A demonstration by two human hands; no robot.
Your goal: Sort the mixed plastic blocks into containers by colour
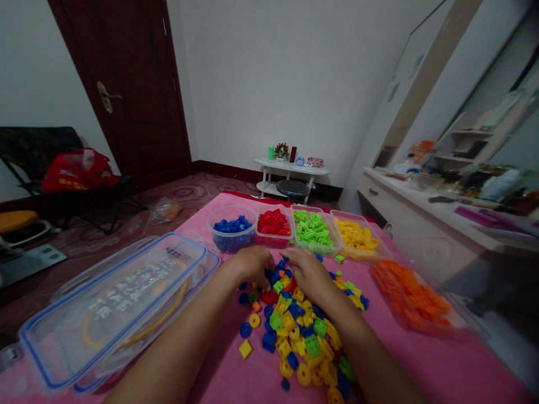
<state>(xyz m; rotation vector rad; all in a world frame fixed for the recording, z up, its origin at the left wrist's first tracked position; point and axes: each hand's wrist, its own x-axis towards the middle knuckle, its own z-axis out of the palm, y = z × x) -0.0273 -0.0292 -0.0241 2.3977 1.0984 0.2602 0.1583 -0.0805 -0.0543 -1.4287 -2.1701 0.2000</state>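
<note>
Left hand and right hand are both at the far end of a mixed pile of plastic building blocks on the pink tablecloth, fingers bent, can't tell if they're gripping any.

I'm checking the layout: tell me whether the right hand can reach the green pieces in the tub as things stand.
Likely yes. The right hand is at the loose pile, and the green pieces sit just beyond it in an uncovered tub; nothing tall appears to stand between.
</note>
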